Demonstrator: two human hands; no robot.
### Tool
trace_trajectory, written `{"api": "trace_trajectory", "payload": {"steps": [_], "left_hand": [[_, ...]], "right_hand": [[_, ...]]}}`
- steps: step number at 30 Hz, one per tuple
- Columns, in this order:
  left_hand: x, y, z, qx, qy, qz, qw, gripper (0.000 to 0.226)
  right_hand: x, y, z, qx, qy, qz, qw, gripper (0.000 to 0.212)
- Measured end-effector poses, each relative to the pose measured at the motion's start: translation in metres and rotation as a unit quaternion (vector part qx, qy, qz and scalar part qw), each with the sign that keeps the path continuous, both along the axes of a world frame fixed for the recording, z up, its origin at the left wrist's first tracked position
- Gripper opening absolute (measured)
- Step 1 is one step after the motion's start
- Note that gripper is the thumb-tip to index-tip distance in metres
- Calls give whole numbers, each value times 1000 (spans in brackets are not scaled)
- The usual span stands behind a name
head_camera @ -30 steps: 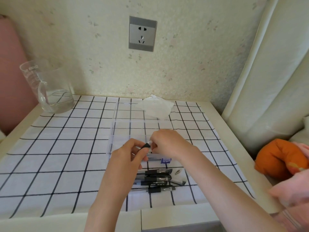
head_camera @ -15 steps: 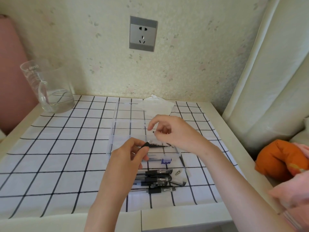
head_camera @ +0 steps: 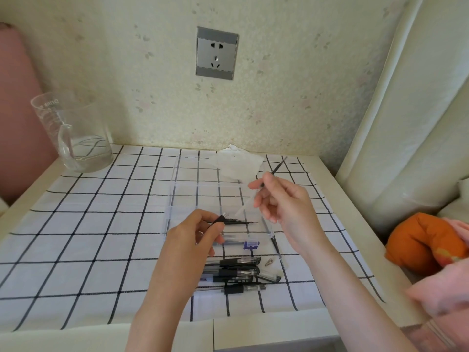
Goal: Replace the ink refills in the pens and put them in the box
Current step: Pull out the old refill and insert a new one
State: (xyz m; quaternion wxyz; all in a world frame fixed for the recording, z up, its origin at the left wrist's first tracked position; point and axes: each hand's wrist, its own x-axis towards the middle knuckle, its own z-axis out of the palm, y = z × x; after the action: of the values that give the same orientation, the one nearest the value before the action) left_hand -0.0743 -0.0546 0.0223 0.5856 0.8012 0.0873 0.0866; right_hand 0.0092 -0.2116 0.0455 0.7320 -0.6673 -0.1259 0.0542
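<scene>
The left hand was curled round a pen, thumb and forefinger pinching its black end so that it pointed up and to the right; the rest of the barrel was hidden in the palm. Below it, by the counter's front edge, lay a loose heap of pens with clear barrels and black caps, several crossing each other. A small metal tip lay just beside them on the checked cloth.

Behind the heap, at mid-counter, stood the clear box, open. A few thin dark refills lay in its near compartment.

The right hand, held above the box's right side, pinched a single refill between thumb and fingertips. The refill was slanted, with its pale, see-through end down toward the left hand and its dark end up toward the far-right corner. The two hands were apart.

The refill looked thin and flexible. If it was threaded off-axis it would probably jam at the barrel mouth or bend, and a light pinch might let it drop into the box among the spares. The metal tip could roll off the counter if a sleeve brushed it.

Farther back, a crumpled tissue rested at the box's far edge, and a glass jug stood in the far-left corner.
</scene>
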Motion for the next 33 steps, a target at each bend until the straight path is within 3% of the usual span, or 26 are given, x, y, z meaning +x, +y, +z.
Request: {"api": "trace_trajectory", "payload": {"steps": [7, 16, 20, 33], "left_hand": [[0, -2, 4, -32, -10, -3, 999, 7], [1, -3, 3, -61, -10, -11, 998, 6], [1, -2, 3, -56, -15, -6, 998, 7], [1, -2, 4, -50, -18, -4, 999, 7]], "right_hand": [[-2, 15, -3, 39, 7, -73, 997, 31], [-9, 19, -8, 34, 6, -49, 998, 30], [-5, 15, -2, 80, -4, -77, 994, 32], [-6, 16, -7, 55, 8, -53, 997, 32]]}}
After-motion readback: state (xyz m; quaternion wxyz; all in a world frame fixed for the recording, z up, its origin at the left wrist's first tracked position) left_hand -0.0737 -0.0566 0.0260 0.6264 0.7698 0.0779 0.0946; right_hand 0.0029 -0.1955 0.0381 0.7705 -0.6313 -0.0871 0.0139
